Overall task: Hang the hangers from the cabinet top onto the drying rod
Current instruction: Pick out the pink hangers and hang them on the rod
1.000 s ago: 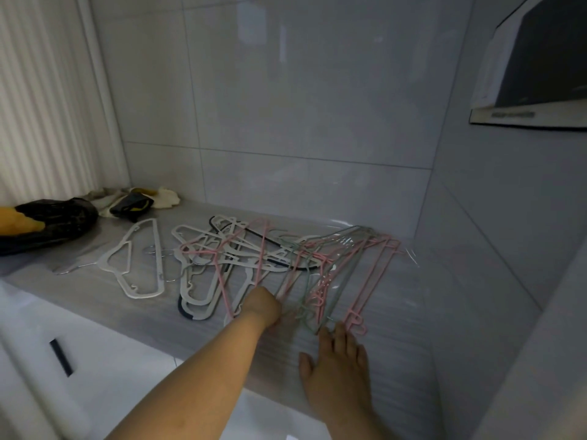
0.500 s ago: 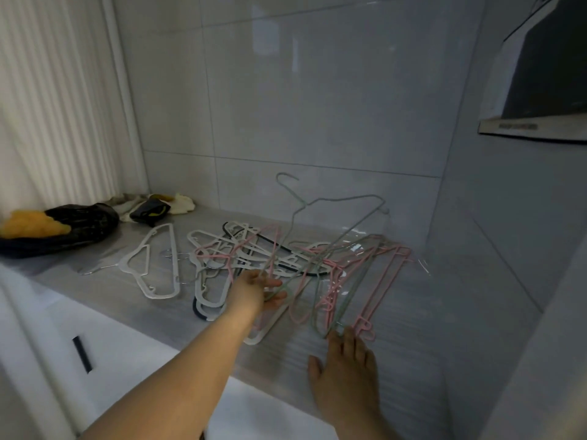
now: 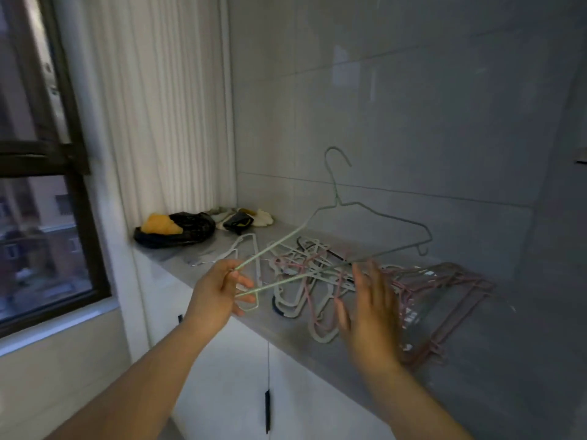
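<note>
Lifted off the desk (image 3: 495,350) where it lay flat half a second ago, the right grip (image 3: 371,312) now hangs in the air with its fingers straight and spread, holding nothing and blurred; whether its fingertips touch the wire passing beside them cannot be told. To its left, the left grip (image 3: 216,290) is curled round one shoulder end of the green wire hanger (image 3: 276,243), thumb and fingers pinching the corner where its two thin rods meet, and it carries the hanger higher than before. This hanger is slim, pale green, tilted with its hook uppermost against the tiled wall (image 3: 413,106), wholly clear of the desk. Beneath it the pile of hangers (image 3: 305,281) lies tangled on the grey desk: white plastic ones, thin pink ones, and a pink bundle (image 3: 444,287) fanned out to the right. Below the desk's front edge a white cabinet door (image 3: 238,376) bears a black handle (image 3: 267,411). Farther back sit a black bag (image 3: 178,230) with something yellow in it and some crumpled cloths (image 3: 254,217). A white curtain (image 3: 165,106) and a dark-framed window (image 3: 38,217) have come into sight on the left.
</note>
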Demonstrator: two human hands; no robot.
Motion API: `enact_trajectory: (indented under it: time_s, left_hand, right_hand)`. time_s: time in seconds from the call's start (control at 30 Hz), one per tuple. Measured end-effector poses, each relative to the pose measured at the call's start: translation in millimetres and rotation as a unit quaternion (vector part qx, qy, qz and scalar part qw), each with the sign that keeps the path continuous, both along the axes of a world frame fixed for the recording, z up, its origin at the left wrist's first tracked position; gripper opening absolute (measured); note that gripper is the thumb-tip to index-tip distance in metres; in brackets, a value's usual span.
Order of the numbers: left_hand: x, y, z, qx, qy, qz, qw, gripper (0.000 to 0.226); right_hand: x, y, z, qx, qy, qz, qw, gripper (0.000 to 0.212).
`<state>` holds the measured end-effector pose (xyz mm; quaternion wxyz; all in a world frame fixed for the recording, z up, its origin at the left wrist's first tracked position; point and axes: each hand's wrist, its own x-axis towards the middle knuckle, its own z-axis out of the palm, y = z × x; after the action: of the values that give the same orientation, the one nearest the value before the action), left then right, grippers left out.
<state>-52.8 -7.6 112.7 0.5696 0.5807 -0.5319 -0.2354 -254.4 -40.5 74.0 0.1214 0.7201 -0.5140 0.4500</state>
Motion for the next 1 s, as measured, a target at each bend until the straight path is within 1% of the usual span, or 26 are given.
enact_trajectory:
  time_s: [0.07, 0.1, 0.17, 0.23, 0.27, 0.33, 0.4, 0.47, 0.5, 0.57, 0.63, 0.7, 0.77, 0.87, 0.93, 0.97, 1.0]
  left_hand:
    - [20.3, 29.1, 6.6, -0.018, -0.001, 0.025, 1.0, 0.023]
    - [30.2, 46.2, 11.7, -0.023, 0.025, 0.028, 0.999, 0.026]
    - [49.2, 83.9, 21.9, -0.036, 0.066, 0.03, 0.997, 0.03]
    - [66.5, 121.4, 29.3, -0.052, 0.031, 0.058, 0.996, 0.031]
    - [77.6, 144.6, 32.3, -0.065, 0.011, 0.086, 0.994, 0.031]
    - [89.9, 176.7, 35.6, -0.08, -0.042, 0.127, 0.988, 0.03]
    - [106.9, 222.8, 38.4, -0.082, -0.081, 0.167, 0.979, 0.031]
    - [123.7, 268.7, 41.3, -0.06, -0.071, 0.2, 0.975, 0.03]
    - [132.2, 292.2, 42.5, -0.044, -0.067, 0.216, 0.973, 0.029]
    - [146.9, 339.6, 44.6, 0.004, -0.088, 0.244, 0.966, 0.026]
    - [158.7, 387.6, 46.4, 0.048, -0.113, 0.275, 0.954, 0.024]
    - [166.0, 432.6, 46.7, 0.091, -0.159, 0.304, 0.935, 0.021]
    - [167.8, 471.8, 46.4, 0.147, -0.218, 0.325, 0.909, 0.02]
    - [168.3, 519.5, 46.3, 0.17, -0.22, 0.343, 0.897, 0.017]
    - [171.6, 550.1, 45.6, 0.173, -0.213, 0.369, 0.888, 0.018]
    - [174.6, 565.6, 44.7, 0.174, -0.214, 0.386, 0.88, 0.02]
    - [177.7, 581.7, 44.0, 0.178, -0.214, 0.406, 0.87, 0.022]
  right_hand:
    - [12.5, 2.0, 31.4, -0.001, -0.027, 0.012, 1.0, 0.05]
    - [19.0, 1.8, 44.3, 0.0, -0.037, 0.009, 0.999, 0.055]
    - [34.1, 8.0, 70.7, 0.005, -0.028, 0.012, 1.0, 0.067]
    - [49.9, 21.3, 95.4, 0.02, 0.001, 0.032, 0.999, 0.068]
    - [63.1, 28.2, 104.2, 0.038, 0.016, 0.054, 0.998, 0.067]
    - [76.4, 36.0, 116.9, 0.045, 0.046, 0.063, 0.996, 0.061]
    - [101.6, 59.1, 129.1, 0.067, 0.093, 0.086, 0.99, 0.05]
    - [126.4, 87.9, 135.9, 0.095, 0.132, 0.124, 0.979, 0.039]
    - [139.2, 103.1, 136.4, 0.102, 0.161, 0.146, 0.971, 0.036]
    - [164.4, 133.9, 133.3, 0.103, 0.217, 0.196, 0.951, 0.035]
    - [189.2, 166.6, 129.9, 0.116, 0.242, 0.246, 0.931, 0.036]
    - [214.1, 200.5, 126.7, 0.134, 0.246, 0.294, 0.914, 0.033]
    - [239.2, 238.2, 122.9, 0.157, 0.24, 0.356, 0.889, 0.029]
    - [280.5, 296.8, 115.2, 0.174, 0.229, 0.453, 0.844, 0.026]
    - [307.0, 339.8, 112.9, 0.191, 0.222, 0.51, 0.809, 0.031]
    - [319.9, 360.6, 112.1, 0.185, 0.229, 0.538, 0.79, 0.033]
    - [332.5, 380.4, 112.5, 0.171, 0.24, 0.559, 0.775, 0.029]
